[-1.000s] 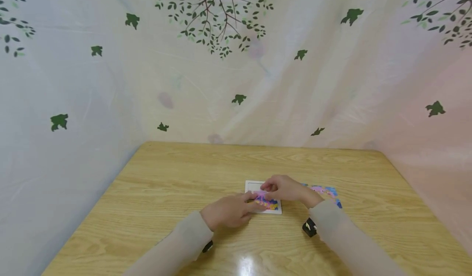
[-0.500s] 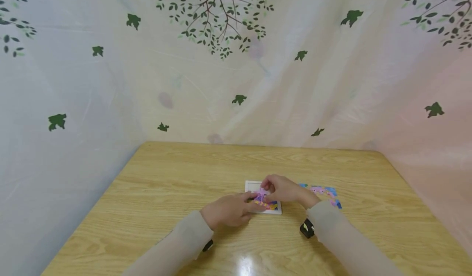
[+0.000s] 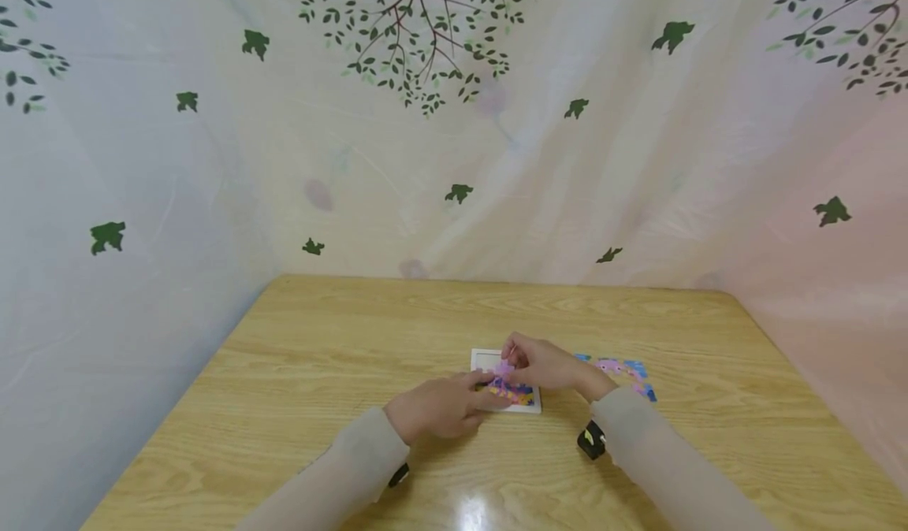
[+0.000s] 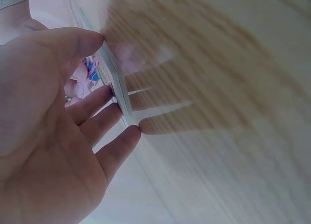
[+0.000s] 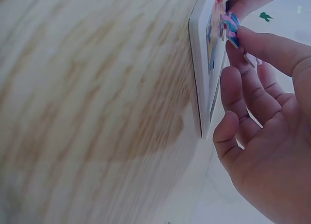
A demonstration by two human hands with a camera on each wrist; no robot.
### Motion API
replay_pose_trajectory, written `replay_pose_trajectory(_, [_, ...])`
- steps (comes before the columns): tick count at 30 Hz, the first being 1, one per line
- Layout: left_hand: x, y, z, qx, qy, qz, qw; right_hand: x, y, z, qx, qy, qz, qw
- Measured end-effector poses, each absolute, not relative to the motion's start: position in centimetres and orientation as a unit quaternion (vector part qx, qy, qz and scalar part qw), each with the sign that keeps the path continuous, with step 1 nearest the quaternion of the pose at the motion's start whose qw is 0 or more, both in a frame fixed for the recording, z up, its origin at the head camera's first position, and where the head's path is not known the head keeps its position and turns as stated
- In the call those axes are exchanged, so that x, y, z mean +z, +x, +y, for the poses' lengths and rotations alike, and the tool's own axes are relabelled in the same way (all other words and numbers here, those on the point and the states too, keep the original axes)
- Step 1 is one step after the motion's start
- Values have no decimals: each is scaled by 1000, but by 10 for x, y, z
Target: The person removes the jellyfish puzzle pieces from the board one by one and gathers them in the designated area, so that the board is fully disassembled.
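A white-rimmed puzzle tray [image 3: 528, 410] lies on the table, its lower part filled with colourful pieces and its upper part showing bare white. My left hand [image 3: 436, 406] rests over its left side with extended fingers. In the left wrist view, thumb and fingertips touch the tray's edge [image 4: 115, 78]. Above the tray, my right hand [image 3: 549, 363] pinches a jigsaw piece [image 5: 232, 25] in pink and blue between thumb and fingers. The piece is tilted close over the filled part. Fingers hide some of the picture.
Several more jigsaw pieces [image 3: 641, 369], blue and pink, lie to the right of the tray, partly behind the right wrist. The wooden table [image 3: 340, 326] ends at a hanging cloth [image 3: 383, 224] printed with leaves. Black wrist devices show under both sleeves.
My right hand has raised and tilted the pinched piece slightly over the tray. The left hand holds its place on the tray.
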State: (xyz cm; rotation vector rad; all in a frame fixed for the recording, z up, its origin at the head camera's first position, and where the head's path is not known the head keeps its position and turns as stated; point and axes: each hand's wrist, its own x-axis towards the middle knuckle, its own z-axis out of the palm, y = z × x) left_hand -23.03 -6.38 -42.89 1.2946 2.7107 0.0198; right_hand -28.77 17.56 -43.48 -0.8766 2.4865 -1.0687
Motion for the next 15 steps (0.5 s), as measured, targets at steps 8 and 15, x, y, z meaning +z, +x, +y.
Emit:
replay_pose_trajectory(8, [-426, -229, -66, 17, 448, 892, 57, -431, -287, 186, -380, -312, 860, 136])
replay_pose_trajectory(15, [-425, -228, -65, 23, 441, 895, 65, -428, -286, 211, -375, -289, 869, 141])
